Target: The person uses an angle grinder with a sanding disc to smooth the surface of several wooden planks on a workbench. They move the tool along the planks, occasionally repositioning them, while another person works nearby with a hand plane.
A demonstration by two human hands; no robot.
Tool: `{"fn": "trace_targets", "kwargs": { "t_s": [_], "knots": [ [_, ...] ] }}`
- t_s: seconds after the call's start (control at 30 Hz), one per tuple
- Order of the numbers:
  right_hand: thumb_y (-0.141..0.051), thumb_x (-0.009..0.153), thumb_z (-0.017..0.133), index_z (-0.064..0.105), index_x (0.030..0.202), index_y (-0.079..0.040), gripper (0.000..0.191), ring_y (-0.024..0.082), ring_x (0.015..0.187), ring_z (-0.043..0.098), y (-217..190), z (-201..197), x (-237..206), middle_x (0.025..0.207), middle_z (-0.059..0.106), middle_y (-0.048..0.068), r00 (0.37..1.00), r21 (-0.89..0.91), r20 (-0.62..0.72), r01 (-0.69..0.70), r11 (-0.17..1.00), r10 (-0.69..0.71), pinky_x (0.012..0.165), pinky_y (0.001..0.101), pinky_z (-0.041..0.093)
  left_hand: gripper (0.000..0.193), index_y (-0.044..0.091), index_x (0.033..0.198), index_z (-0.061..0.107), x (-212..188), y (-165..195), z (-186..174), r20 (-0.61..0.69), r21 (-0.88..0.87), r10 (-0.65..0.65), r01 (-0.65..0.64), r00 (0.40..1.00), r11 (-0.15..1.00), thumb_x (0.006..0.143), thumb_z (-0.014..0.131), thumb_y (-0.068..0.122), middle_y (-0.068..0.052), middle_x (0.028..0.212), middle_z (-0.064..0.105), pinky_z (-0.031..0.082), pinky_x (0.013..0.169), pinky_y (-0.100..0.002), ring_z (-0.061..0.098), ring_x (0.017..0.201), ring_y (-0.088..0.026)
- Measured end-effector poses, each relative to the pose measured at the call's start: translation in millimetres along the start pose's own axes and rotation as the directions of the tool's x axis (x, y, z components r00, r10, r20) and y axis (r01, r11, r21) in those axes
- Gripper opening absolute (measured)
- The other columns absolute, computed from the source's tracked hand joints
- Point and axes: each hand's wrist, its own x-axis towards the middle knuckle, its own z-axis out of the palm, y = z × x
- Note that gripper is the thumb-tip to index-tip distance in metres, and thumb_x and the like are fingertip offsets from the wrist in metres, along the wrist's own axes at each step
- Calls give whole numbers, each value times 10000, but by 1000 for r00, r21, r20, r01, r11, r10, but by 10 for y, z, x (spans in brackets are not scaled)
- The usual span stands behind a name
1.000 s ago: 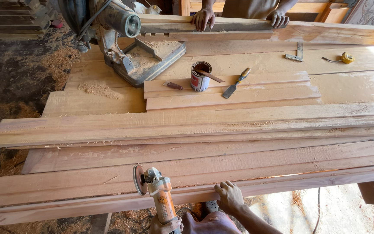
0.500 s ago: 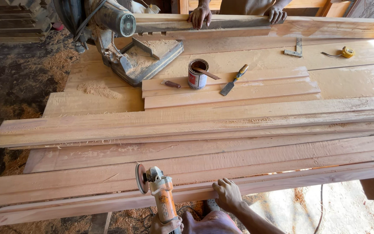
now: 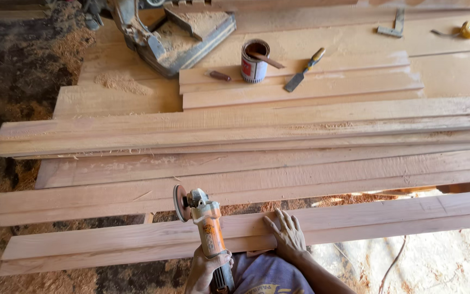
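My left hand (image 3: 205, 269) grips the handle of an orange angle grinder (image 3: 205, 218), whose sanding disc (image 3: 180, 202) points up and left above the nearest plank. My right hand (image 3: 286, 234) lies flat, fingers spread, on that long pale wooden plank (image 3: 398, 215) at the bench's near edge. The plank sits apart from the stacked planks (image 3: 246, 174) behind it, with a gap between them.
Further back on the boards stand a tin can with a stick in it (image 3: 254, 60), a chisel (image 3: 304, 69), a metal square (image 3: 393, 24), a yellow tape measure (image 3: 466, 28) and a mitre saw (image 3: 164, 32). Sawdust covers the floor on the left (image 3: 12, 81).
The nearest plank has been drawn toward me, off the stack. My view has tilted down, so the other person's hands at the far side are out of frame. The grinder stays in my left hand.
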Motion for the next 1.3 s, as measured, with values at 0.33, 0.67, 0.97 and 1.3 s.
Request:
{"fn": "trace_targets", "kwargs": {
  "t_s": [0.33,0.67,0.97,1.3],
  "knots": [
    [-392,485,960,456,1476,-217,1126,410,1428,336,93,98,-62,1545,373,216,999,233,-35,-12,972,20,1172,532,281,378,-87,951,692,-223,186,226,-89,21,-152,154,984,988,642,780,114,-172,795,743,623,616,-379,725,650,-236],
    [-839,649,784,516,1419,-164,1059,334,1488,306,1286,-329,225,1543,436,124,879,-47,371,-306,951,301,1207,498,270,350,-78,959,671,209,184,694,45,-27,-116,118,992,993,685,792,103,-174,811,731,636,643,-368,730,676,-230],
    [-674,530,943,475,1497,-144,1198,327,1443,474,1628,-67,743,1534,519,129,650,135,756,-278,951,83,1209,472,397,386,-1,1031,648,558,110,1149,83,-18,-75,76,994,997,692,815,75,-110,810,711,637,666,-363,712,671,-196],
    [-580,477,942,761,1209,-76,908,268,1112,761,1380,-70,877,1158,773,124,575,187,818,-264,946,-1,1030,406,583,394,-24,1044,647,410,-70,1057,-46,-30,8,-10,999,1000,712,835,75,-121,868,717,626,687,-358,710,718,-191]
  ]
}}
